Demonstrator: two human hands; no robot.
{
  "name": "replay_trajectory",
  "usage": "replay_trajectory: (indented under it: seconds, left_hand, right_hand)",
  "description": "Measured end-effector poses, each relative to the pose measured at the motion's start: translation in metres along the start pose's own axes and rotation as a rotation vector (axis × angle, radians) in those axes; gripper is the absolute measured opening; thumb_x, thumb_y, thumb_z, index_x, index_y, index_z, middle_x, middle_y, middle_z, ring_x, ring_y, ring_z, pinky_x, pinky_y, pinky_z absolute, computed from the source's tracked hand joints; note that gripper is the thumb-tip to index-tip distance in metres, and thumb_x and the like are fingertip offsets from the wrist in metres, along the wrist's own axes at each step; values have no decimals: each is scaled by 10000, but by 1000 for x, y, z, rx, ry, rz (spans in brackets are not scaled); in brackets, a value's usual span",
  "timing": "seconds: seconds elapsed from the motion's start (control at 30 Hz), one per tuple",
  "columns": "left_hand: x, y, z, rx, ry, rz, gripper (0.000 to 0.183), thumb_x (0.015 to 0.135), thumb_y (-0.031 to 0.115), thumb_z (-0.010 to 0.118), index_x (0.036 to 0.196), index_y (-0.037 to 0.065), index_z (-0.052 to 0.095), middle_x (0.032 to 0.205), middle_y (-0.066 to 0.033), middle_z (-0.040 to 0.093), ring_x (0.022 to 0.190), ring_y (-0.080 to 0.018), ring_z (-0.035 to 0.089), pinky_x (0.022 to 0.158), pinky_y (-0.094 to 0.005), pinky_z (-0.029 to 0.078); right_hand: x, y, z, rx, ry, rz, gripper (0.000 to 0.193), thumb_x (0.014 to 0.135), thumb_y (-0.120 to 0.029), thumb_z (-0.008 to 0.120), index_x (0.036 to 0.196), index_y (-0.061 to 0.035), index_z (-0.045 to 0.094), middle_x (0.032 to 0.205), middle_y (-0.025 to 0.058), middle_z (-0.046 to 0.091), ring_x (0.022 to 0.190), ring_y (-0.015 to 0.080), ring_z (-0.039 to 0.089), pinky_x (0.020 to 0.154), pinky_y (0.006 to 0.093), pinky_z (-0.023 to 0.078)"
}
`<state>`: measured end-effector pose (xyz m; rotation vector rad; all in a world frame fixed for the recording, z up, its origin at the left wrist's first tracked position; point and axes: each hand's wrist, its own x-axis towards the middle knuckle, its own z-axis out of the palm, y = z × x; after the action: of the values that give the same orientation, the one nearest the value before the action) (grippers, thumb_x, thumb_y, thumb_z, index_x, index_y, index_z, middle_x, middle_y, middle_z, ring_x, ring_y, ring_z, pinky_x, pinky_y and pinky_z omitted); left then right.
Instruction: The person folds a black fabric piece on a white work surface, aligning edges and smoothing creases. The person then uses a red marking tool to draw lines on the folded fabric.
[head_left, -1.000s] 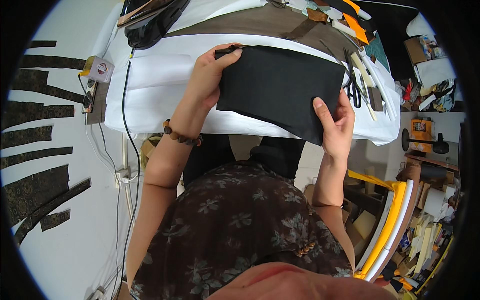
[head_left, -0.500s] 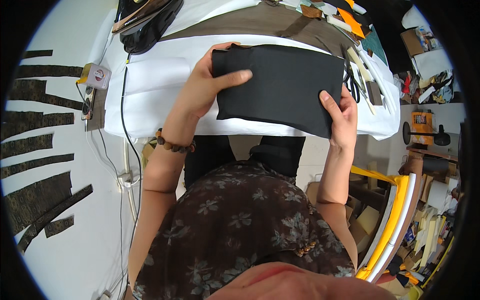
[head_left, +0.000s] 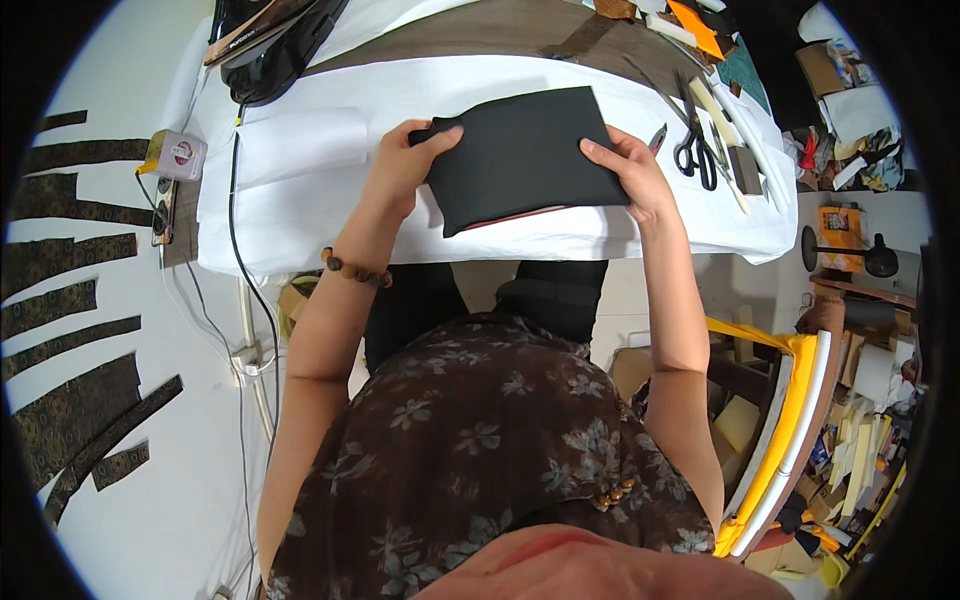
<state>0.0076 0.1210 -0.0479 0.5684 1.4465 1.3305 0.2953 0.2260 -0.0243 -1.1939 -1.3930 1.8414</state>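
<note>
Two arms reach forward, left hand point(head_left: 400, 165) and right hand point(head_left: 632, 175) gripping the black fabric piece point(head_left: 525, 155) by its sides.

the left hand point(head_left: 400, 170) and right hand point(head_left: 635, 180) hold a folded black fabric piece point(head_left: 525, 155) by its two side edges, flat on the white-covered table point(head_left: 300, 150). black scissors point(head_left: 693, 150) lie just right of it; an iron point(head_left: 275, 45) rests at the far left.
</note>
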Motion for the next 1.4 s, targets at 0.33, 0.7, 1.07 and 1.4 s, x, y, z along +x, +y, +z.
replay_trajectory:
  seconds: [0.33,0.7,1.07,1.4]
  left_hand:
    - [-1,-38,-32,437,88,231,763,827,199,856,1408,-99,461,914,-115,697,788,-181,663,736,-293,552]
    - [-15,-19,-15,600,61,249,869,790,212,850,1436,-135,383,894,-163,702,828,-290,691,757,-357,546]
    - [-61,-33,17,1129,-35,954,396,887,240,758,1116,-80,712,1151,-164,701,1112,-319,626,1130,-502,402]
    - [-62,-37,18,1161,-38,956,444,893,278,751,1122,-99,703,1159,-188,696,1138,-321,646,1182,-494,371]
  right_hand:
    - [50,20,0,-141,23,38,352,887,-183,833,1150,17,711,1002,103,760,832,155,736,770,258,602]
    - [35,-22,47,-1272,174,-569,296,842,-207,778,1111,-87,757,964,85,732,884,250,723,794,372,589]
    - [40,6,102,-1394,-314,-813,471,876,-107,665,1343,-159,682,888,76,609,809,267,639,718,387,554]
    - [39,8,93,-1463,-276,-808,522,859,-72,643,1372,-165,667,886,71,598,816,246,638,757,387,529]
